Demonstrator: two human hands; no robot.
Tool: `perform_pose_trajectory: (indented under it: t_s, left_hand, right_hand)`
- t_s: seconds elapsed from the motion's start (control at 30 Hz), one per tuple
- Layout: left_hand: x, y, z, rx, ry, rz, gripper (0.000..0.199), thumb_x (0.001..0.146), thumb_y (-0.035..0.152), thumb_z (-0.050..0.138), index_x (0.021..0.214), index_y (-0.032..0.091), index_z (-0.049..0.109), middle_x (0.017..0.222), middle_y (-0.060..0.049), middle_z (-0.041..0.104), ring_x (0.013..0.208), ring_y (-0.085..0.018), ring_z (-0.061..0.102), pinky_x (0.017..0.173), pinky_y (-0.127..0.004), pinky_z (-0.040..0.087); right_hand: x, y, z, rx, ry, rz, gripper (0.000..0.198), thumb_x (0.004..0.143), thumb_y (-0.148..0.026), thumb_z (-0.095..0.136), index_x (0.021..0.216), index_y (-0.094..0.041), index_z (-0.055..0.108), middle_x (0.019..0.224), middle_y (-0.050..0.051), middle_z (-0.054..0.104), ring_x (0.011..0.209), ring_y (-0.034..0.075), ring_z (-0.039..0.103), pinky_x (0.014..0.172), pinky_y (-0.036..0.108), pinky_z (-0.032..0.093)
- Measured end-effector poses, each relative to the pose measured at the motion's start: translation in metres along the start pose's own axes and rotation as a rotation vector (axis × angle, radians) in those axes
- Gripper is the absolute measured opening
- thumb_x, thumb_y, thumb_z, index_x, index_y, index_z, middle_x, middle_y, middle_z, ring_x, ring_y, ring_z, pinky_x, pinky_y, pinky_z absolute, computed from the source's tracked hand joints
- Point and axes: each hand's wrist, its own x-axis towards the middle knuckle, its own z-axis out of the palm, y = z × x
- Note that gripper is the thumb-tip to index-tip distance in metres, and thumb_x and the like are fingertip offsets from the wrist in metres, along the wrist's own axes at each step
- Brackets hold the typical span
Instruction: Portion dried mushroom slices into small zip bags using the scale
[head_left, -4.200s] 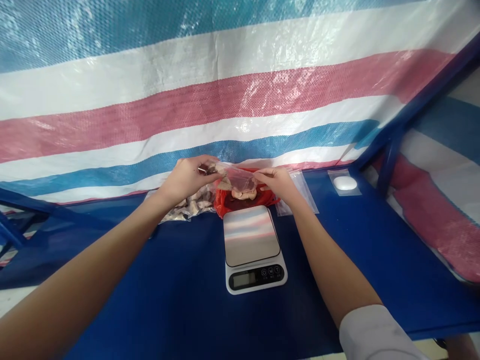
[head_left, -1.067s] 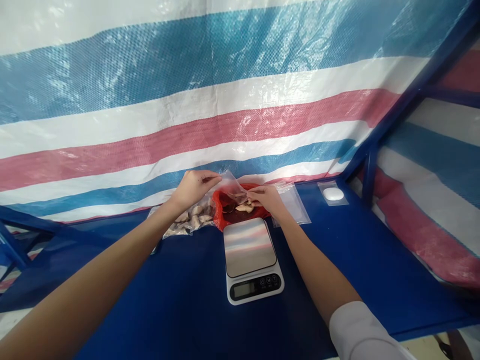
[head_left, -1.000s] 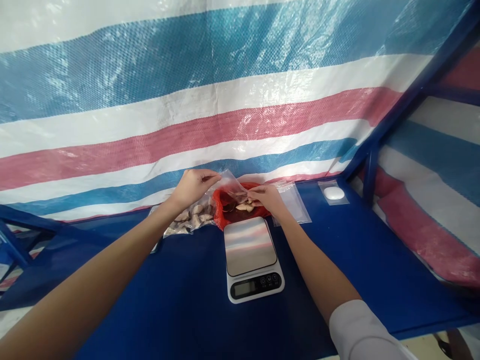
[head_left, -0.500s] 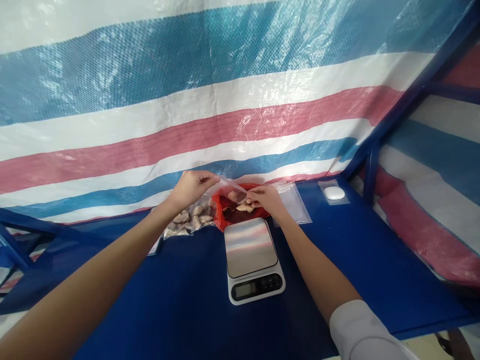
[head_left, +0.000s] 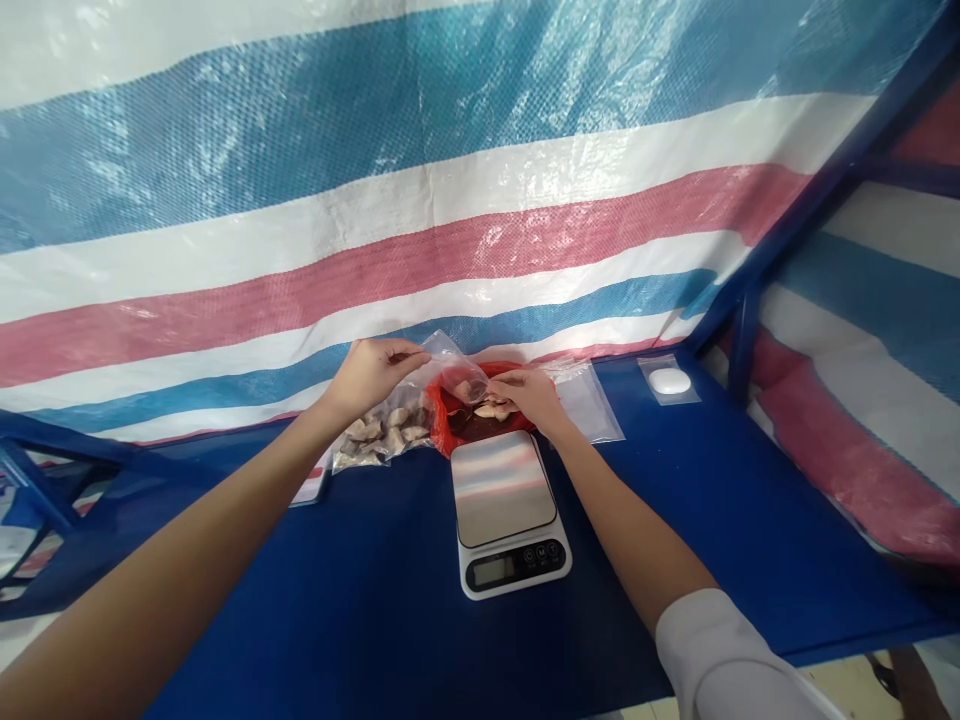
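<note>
A clear plastic bag (head_left: 448,352) is pinched at one edge by my left hand (head_left: 375,375), above the table's far side. My right hand (head_left: 531,398) has its fingers closed on the opposite edge of that bag, over a red plastic bag (head_left: 444,432). Inside the open red bag lie pale tan, irregular pieces (head_left: 495,407), close under my right fingers. Left of it, several filled clear bags (head_left: 381,432) hold similar tan pieces. The kitchen scale (head_left: 506,500) stands just in front of the red bag, with a bare, shiny plate.
Flat clear bags (head_left: 598,405) lie right of the red bag. Farther right, a white oval object (head_left: 669,381) rests on a small clear bag. A phone-like slab (head_left: 310,487) lies at left on the blue table (head_left: 360,600). Striped tarpaulin (head_left: 420,265) rises behind.
The clear bag between my hands has opened out, with its corner now standing up beyond my left fingers. Both hands stay nearly in place; the view has shifted slightly.
</note>
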Motion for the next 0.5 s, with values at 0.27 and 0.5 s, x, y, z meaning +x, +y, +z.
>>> perform_pose_trajectory:
  t_s: [0.27, 0.5]
  left_hand:
    - [-0.002, 0.008, -0.01, 0.001, 0.002, -0.023, 0.038, 0.078, 0.057, 0.065, 0.081, 0.021, 0.078, 0.084, -0.005, 0.078, 0.076, -0.024, 0.069, 0.07, -0.031, 0.049]
    - [-0.002, 0.006, -0.018, -0.034, 0.021, -0.014, 0.04, 0.078, 0.058, 0.067, 0.081, 0.02, 0.079, 0.081, -0.005, 0.077, 0.073, -0.022, 0.068, 0.068, -0.03, 0.049]
  right_hand:
    - [-0.002, -0.005, -0.001, -0.003, 0.016, -0.012, 0.019, 0.071, -0.035, 0.077, 0.077, -0.017, 0.077, 0.073, 0.003, 0.074, 0.068, 0.016, 0.068, 0.064, 0.026, 0.058]
    - [0.0, -0.002, 0.005, 0.107, -0.003, 0.026, 0.019, 0.07, -0.037, 0.077, 0.073, -0.018, 0.076, 0.069, 0.003, 0.072, 0.069, 0.017, 0.069, 0.064, 0.027, 0.059]
